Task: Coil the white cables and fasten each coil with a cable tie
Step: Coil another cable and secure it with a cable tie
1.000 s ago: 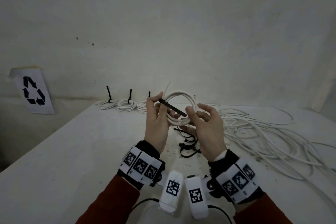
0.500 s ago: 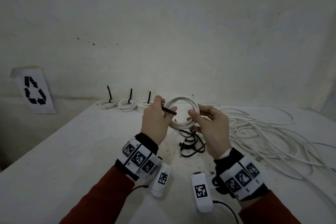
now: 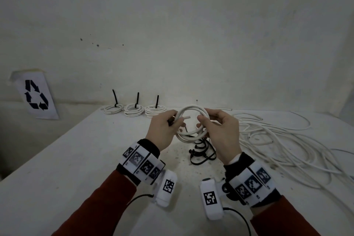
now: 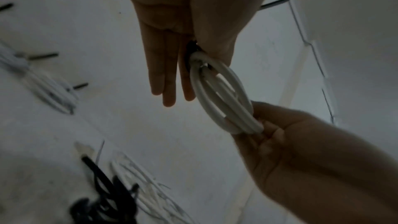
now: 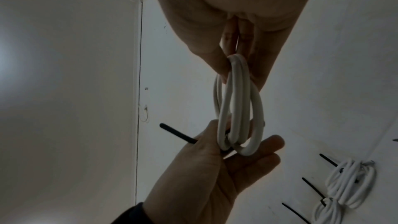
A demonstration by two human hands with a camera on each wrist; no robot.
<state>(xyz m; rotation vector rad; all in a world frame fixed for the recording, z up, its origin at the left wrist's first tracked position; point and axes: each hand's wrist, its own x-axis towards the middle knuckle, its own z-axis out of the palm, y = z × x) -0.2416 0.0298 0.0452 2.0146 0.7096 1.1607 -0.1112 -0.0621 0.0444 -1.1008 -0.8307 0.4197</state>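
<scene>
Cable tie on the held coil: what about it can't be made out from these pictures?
- Head view: the left hand hides most of the cable tie on the coil.
- Left wrist view: only a dark patch behind the fingers; whether it is locked cannot be told.
- Right wrist view: its tail shows; its head is hidden.

Tied coils (image 3: 133, 109): three. Held coil (image 3: 192, 123): one. Hands (image 3: 162, 130): two.

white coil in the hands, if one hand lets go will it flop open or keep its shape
It would probably spring looser: the white coil has a free cable end poking out, and no closed tie shows on it. It looks fairly stiff, holding a round ring between the left hand and right hand. Likely light, since fingertip pinches carry it.
</scene>
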